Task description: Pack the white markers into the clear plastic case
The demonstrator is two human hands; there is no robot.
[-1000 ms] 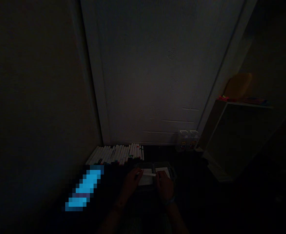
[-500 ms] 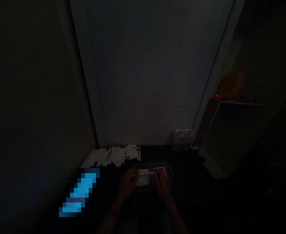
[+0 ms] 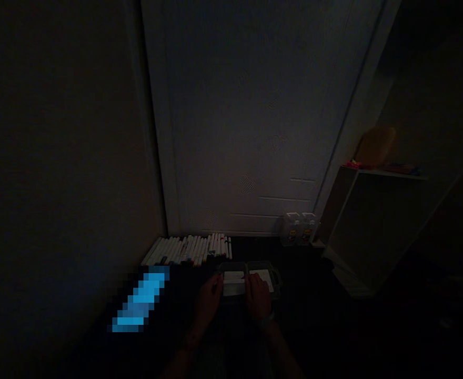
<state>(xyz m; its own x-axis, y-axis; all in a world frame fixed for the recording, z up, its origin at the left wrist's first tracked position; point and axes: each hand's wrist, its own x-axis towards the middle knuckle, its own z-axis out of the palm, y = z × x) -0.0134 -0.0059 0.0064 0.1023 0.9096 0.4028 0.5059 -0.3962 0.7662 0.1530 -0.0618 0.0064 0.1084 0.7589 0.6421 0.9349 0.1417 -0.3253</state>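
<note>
In dim light, a white marker (image 3: 234, 281) lies crosswise between my two hands. My left hand (image 3: 209, 296) pinches its left end, and my right hand (image 3: 258, 298) has its fingers closed at the right end. Under them is a clear plastic case (image 3: 271, 266) with two side-by-side compartments and pale white contents too dark to make out. The marker sits over the left compartment. Just beyond my left hand, several white markers (image 3: 188, 250) lie side by side in a row on the dark surface, some with coloured ends.
Two clear plastic containers (image 3: 291, 231) with labels stand by the back panel (image 3: 231, 131). A bright blue, pixelated patch (image 3: 141, 299) glows at the left. On the right is a box-like shelf (image 3: 377, 226), with an orange object (image 3: 376, 146) on top.
The view has shifted slightly, so the surroundings sit further right. Both hands remain at the marker over the case; my right hand's fingers now cover more of its right end.
</note>
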